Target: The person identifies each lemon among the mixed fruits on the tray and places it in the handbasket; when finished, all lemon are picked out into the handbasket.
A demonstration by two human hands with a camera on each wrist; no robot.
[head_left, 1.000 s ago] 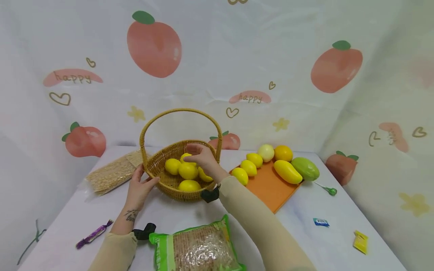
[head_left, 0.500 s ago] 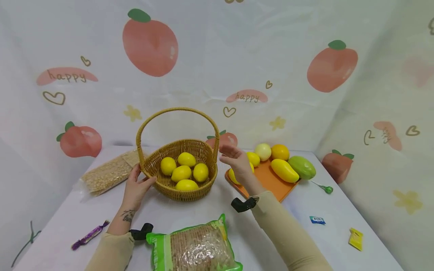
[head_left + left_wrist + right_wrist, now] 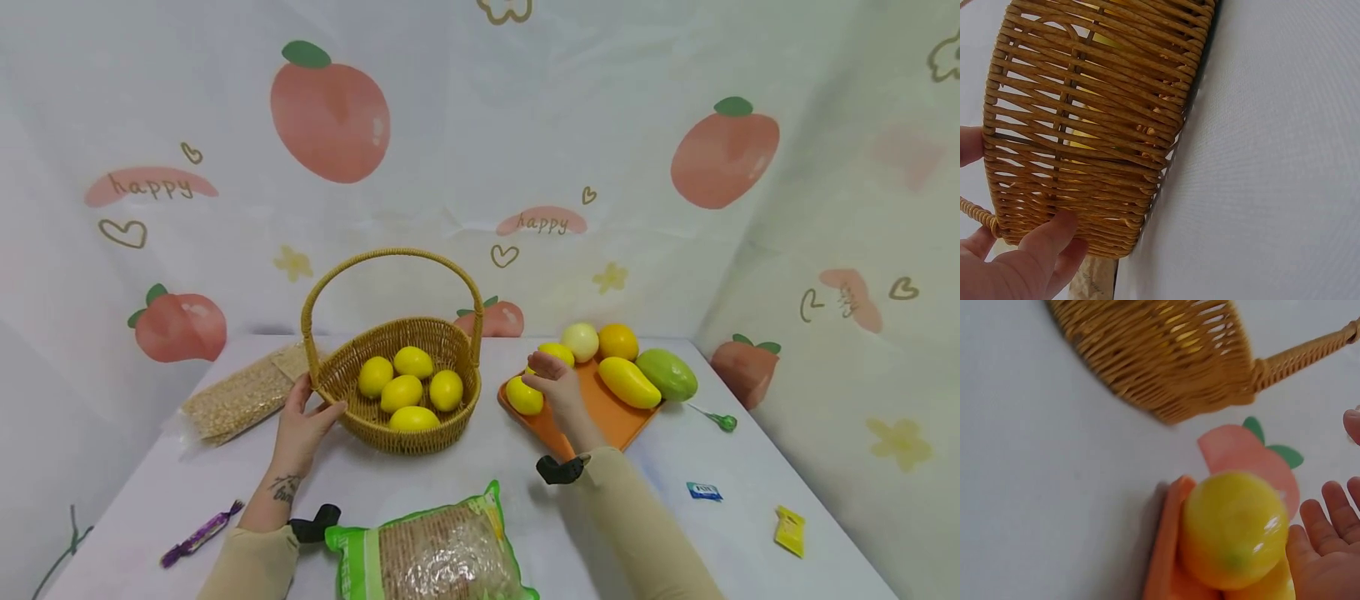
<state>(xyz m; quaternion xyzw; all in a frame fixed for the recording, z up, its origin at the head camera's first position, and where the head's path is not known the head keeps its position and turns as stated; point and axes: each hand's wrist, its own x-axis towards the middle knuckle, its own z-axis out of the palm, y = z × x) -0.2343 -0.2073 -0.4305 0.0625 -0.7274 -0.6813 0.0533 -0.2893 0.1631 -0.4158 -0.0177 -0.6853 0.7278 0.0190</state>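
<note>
- White table (image 3: 465, 467) is carrying an orange board (image 3: 607, 417) beside the wicker basket (image 3: 420, 417).
- Right hand (image 3: 558, 387), fingers spread and empty, is hovering over the lemons (image 3: 524, 397), one sitting just left of it.
- Left hand (image 3: 300, 425) is resting against the basket's wall, farther off.

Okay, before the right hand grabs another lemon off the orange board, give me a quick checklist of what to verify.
1. Right hand free, fingers relaxed: ok.
2. Lemon on the orange board within reach: ok.
3. Left hand steadying the basket: ok.
4. Room in the basket beside its five lemons: ok.
5. Basket handle clear of the path: ok.
6. Grip spot on the middle lemon, hidden by the hand: cannot tell.
</note>
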